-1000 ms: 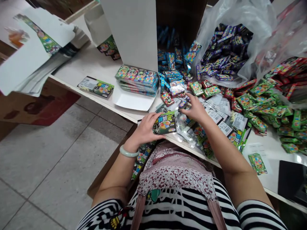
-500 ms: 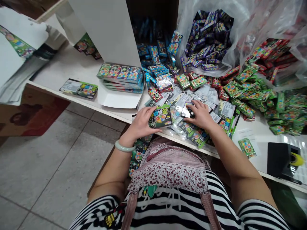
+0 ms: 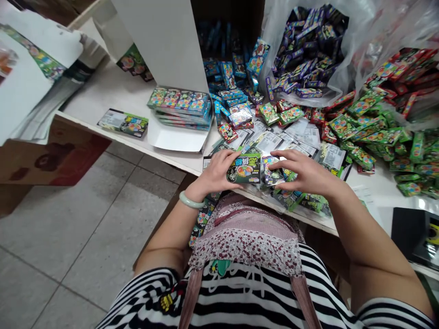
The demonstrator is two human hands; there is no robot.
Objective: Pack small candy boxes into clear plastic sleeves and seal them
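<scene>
My left hand (image 3: 221, 171) is closed on a black-and-green printed candy packet (image 3: 244, 169), thumb along the near edge and fingers at the far side. Just to its right, my right hand (image 3: 302, 171) pinches a small purple candy box (image 3: 272, 171) between thumb and fingers. The box is upright to me, close beside the packet's right end. Below both hands lies a spread of flat printed packets with clear film (image 3: 269, 141). My right hand hides part of that spread.
A white open carton (image 3: 178, 144) holding stacked packets stands left, with a lone packet (image 3: 123, 123) beside it. Behind are loose blue boxes (image 3: 228, 75) and a plastic bag of purple boxes (image 3: 312, 55). Green boxes (image 3: 370, 123) pile at right, near a black tape dispenser (image 3: 409, 233).
My right hand has risen from the packet pile and come nearer, with the purple box now plainly seen in its fingers. The left hand keeps its packet. The view has shifted slightly.
</scene>
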